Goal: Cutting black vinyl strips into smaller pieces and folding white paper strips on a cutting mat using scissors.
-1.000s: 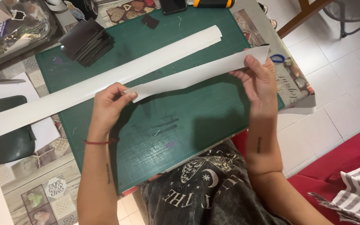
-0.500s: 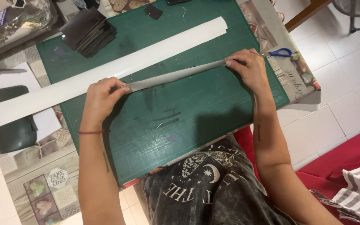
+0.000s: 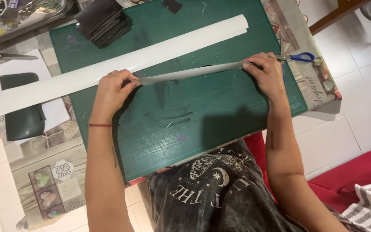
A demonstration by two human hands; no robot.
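Observation:
A narrow grey-white paper strip (image 3: 190, 73) is stretched between my two hands, turned almost edge-on above a green cutting mat (image 3: 202, 124). My left hand (image 3: 113, 89) pinches its left end. My right hand (image 3: 268, 75) pinches its right end near the mat's right side. Behind the strip, a long wide white paper band (image 3: 121, 66) lies diagonally across the mat and runs off its left edge.
Blue-handled scissors (image 3: 297, 58) lie at the mat's right edge by my right hand. A stack of dark leather pieces (image 3: 104, 20) sits at the mat's far left corner. A dark wallet-like piece (image 3: 22, 116) rests on white paper at the left, with another pair of scissors (image 3: 5, 56) beyond it.
The strip has turned from lying flat and broad to nearly edge-on. Both hands have drawn it lower and closer to me, away from the wide white band.

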